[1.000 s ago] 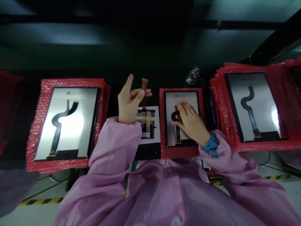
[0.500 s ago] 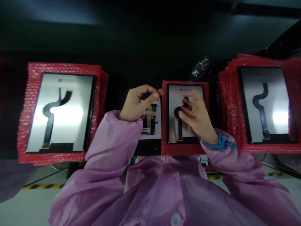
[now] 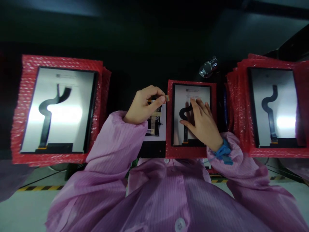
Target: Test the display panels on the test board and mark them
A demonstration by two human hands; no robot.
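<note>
My left hand [image 3: 144, 107] pinches a small flex cable [image 3: 167, 98] between thumb and fingertips; its gold-and-silver end sticks out beside the middle display panel. That display panel [image 3: 178, 96] lies back side up on a red bubble-wrap sheet [image 3: 169, 135]. My right hand [image 3: 203, 121] rests over the panel with fingers stretched and thumb spread, partly covering the panel's curved black ribbon cable [image 3: 183, 113]. Whether the fingertips press on the ribbon's upper end cannot be made out. Under my left wrist, a dark printed part with a barcode label [image 3: 154, 124] lies on a white sheet.
On the left, another display panel [image 3: 65, 129] tops a stack of red bubble wrap [image 3: 18, 135]. A similar panel [image 3: 285, 106] lies on the right stack [image 3: 241, 106]. A shiny metal object [image 3: 208, 67] sits behind the middle panel.
My right hand has flattened from a curled, raised pose down toward the panel, fingers stretched out. My left hand keeps its pinch on the flex cable, whose end has turned slightly.
</note>
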